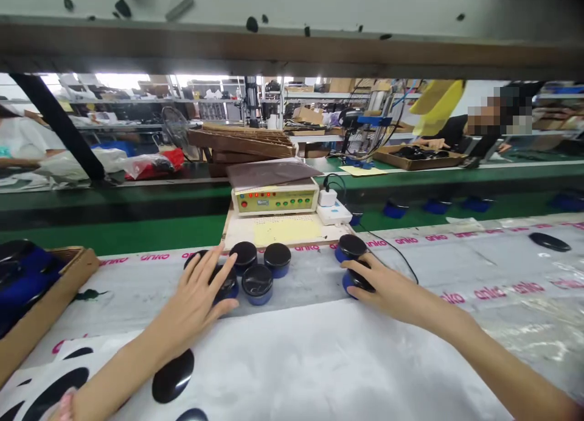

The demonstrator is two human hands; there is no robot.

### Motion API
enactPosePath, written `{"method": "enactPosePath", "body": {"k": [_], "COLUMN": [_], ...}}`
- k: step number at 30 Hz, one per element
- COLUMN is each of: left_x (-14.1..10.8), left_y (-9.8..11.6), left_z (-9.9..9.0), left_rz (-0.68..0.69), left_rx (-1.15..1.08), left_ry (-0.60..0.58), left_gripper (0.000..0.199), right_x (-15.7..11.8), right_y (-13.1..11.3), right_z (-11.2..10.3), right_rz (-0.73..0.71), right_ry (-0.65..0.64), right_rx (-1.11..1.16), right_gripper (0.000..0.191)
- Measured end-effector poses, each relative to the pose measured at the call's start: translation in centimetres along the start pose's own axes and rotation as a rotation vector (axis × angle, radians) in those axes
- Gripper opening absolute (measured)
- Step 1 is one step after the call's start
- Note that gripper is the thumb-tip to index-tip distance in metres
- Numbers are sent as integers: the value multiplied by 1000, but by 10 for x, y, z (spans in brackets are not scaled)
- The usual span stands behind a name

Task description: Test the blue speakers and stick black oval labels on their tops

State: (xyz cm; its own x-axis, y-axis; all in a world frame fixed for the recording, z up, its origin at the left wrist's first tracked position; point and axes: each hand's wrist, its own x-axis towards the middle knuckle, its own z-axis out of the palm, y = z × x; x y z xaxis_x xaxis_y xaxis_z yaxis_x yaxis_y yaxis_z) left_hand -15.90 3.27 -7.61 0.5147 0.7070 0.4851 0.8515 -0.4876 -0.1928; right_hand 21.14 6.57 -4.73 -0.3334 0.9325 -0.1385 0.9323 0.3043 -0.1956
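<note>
My left hand [197,299] lies with spread fingers over a cluster of short, round blue pieces with glossy black tops. One round piece [228,287] is partly hidden under those fingers, and beside it stand other round pieces [258,282] with their black tops up. On the right, my right hand [387,287] has its thumb and fingers around another black-topped blue piece [350,282]. Just behind that one, a similar piece [351,246] touches or nearly touches it. A loose glossy black disc [173,375] rests near my left forearm.
A control box [276,197] with lit buttons stands behind the pieces, beside a white power adapter [327,197]. At left is a cardboard box [75,287] of blue pieces. Blue parts [395,209] sit on the green conveyor [159,229]. A shelf [292,44] hangs overhead. A co-worker sits at far right.
</note>
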Motion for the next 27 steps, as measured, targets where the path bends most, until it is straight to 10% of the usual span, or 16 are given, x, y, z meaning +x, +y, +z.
{"method": "enactPosePath", "body": {"k": [9,16,27], "left_x": [18,43,30], "left_y": [87,115,122], "left_z": [-44,-17,24], "left_rz": [411,612,553], "left_rx": [-205,-363,-399], "left_ry": [-215,-195,115], "left_gripper": [46,48,24], "right_x": [-3,10,31], "right_y": [-3,-30,-89], "right_z": [-20,-24,-12], "right_rz": [-245,-351,-404], "right_ry": [-56,6,46], "right_rx": [99,66,27], "right_gripper": [45,38,41]}}
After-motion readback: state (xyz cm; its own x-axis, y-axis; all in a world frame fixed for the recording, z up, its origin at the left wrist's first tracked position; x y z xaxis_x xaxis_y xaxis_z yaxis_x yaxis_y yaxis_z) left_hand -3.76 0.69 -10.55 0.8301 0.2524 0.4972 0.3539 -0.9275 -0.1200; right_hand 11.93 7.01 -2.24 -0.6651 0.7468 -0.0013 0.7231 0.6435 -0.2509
